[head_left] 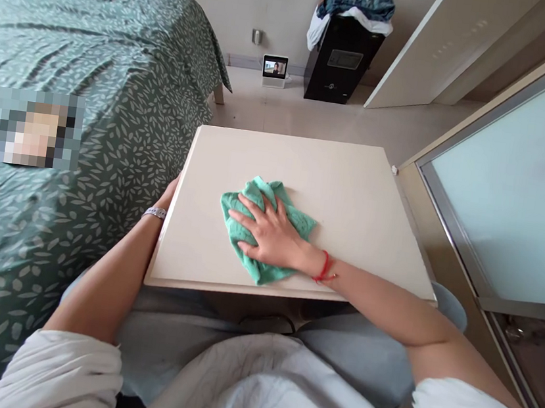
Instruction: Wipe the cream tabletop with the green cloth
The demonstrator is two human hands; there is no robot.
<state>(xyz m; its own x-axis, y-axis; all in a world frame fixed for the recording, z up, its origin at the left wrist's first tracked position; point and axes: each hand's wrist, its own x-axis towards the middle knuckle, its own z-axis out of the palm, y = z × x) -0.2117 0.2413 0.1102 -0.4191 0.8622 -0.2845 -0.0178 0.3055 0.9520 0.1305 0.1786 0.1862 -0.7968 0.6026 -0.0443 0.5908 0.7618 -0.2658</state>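
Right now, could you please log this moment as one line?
right hand: flat on green cloth | left hand: at white table edge | bed: left

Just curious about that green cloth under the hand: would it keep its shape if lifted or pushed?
Probably not. The green cloth lies crumpled in soft folds under the flat right hand, so it looks floppy and light. Pushed across the smooth table, it would likely slide and bunch.

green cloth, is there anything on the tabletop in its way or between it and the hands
Nothing visible. The right hand lies flat on the green cloth, and the white tabletop around it is bare. The left hand grips the table's left edge.
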